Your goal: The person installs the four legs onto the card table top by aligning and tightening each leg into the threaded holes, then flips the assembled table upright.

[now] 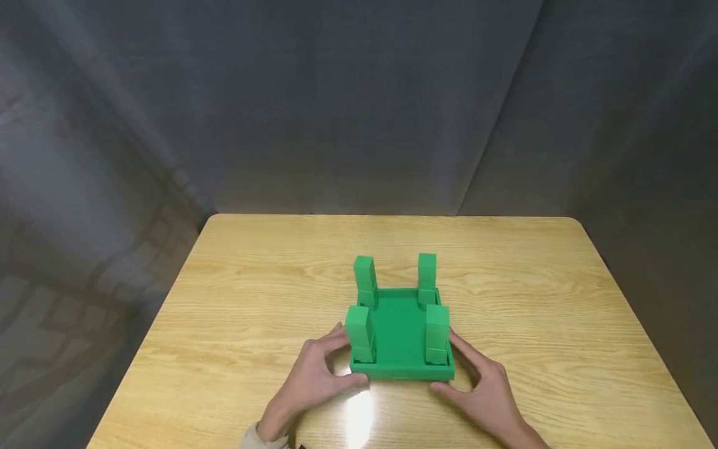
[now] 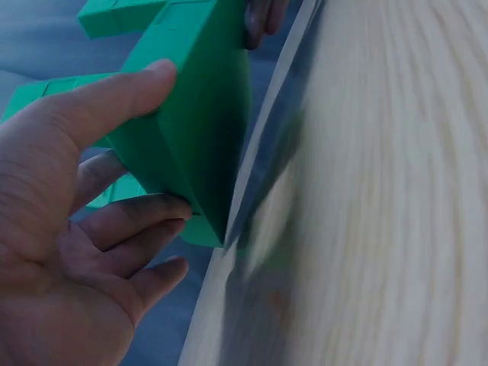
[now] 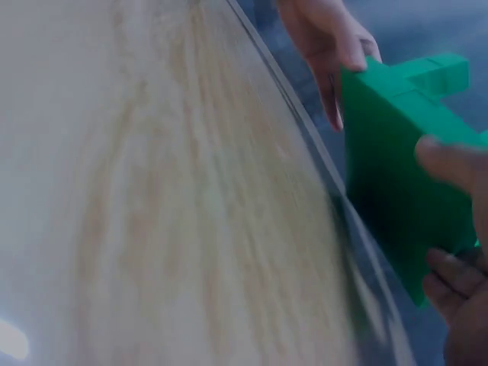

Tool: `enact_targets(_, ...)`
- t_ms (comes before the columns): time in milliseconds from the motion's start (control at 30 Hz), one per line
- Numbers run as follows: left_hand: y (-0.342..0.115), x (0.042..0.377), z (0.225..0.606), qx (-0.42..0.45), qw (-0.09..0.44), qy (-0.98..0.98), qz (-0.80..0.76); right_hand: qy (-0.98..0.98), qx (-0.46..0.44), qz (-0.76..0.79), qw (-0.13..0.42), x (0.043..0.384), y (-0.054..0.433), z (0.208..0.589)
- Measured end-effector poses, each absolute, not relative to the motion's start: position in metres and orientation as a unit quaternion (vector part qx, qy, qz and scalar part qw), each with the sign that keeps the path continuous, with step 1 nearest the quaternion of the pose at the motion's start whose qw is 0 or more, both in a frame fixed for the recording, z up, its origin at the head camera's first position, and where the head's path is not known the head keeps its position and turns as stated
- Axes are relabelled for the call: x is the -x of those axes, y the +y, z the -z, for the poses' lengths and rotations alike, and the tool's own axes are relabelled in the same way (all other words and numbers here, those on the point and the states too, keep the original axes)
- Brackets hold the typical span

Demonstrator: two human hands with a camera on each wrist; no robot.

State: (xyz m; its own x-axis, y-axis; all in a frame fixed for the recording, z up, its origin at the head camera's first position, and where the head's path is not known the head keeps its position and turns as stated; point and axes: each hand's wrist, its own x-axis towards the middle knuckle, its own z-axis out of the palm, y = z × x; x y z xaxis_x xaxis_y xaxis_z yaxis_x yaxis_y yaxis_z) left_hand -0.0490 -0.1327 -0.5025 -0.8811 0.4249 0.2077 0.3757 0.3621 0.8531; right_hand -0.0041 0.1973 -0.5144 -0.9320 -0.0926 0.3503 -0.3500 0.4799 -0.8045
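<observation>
A green square frame like a shallow tray (image 1: pixel 399 330), with a block-like post rising at each corner, is held between both hands over the wooden table. My left hand (image 1: pixel 321 372) grips its near left corner, the thumb on the front edge and the fingers along the left side. On the opposite side, my right hand (image 1: pixel 483 390) holds the near right corner in the same way. Both wrist views show the flat underside of the green frame (image 2: pixel 210 114), which appears raised a little off the tabletop. Some fingertips are hidden behind the posts in the head view.
The light wooden table (image 1: pixel 252 268) extends around the hands, with rounded far corners. A dark grey curtain (image 1: pixel 336 112) hangs behind it and along both sides. A bright light reflection lies on the tabletop near the front.
</observation>
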Motion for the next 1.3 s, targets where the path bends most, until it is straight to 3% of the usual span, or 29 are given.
enact_targets(367, -0.117, 0.032, 0.486, -0.179, 0.053, 0.795, -0.578, -0.782, -0.197, -0.478, 0.348, 0.019, 0.208, 0.513)
enact_targets(467, -0.113, 0.028, 0.482, -0.182, 0.021, 0.796, -0.577, -0.774, -0.210, -0.462, 0.378, 0.021, 0.211, 0.508)
enact_targets(533, -0.109, 0.028, 0.482, -0.188, -0.024, 0.797, -0.573, -0.772, -0.213, -0.457, 0.388, 0.021, 0.212, 0.503)
enact_targets(700, -0.097, 0.031, 0.487, -0.215, -0.192, 0.786, -0.547, -0.766, -0.222, -0.459, 0.393, 0.018, 0.209, 0.497)
enact_targets(800, -0.091, 0.033, 0.490, -0.222, -0.255, 0.771, -0.540, -0.764, -0.220, -0.464, 0.390, 0.017, 0.207, 0.495)
enact_targets(1067, -0.091, 0.040, 0.484, -0.269, -0.290, 0.791, -0.467, -0.764, -0.201, -0.470, 0.393, 0.019, 0.205, 0.494)
enact_targets(1300, -0.091, 0.045, 0.479, -0.269, -0.283, 0.807, -0.443, -0.785, -0.182, -0.468, 0.364, 0.019, 0.206, 0.493)
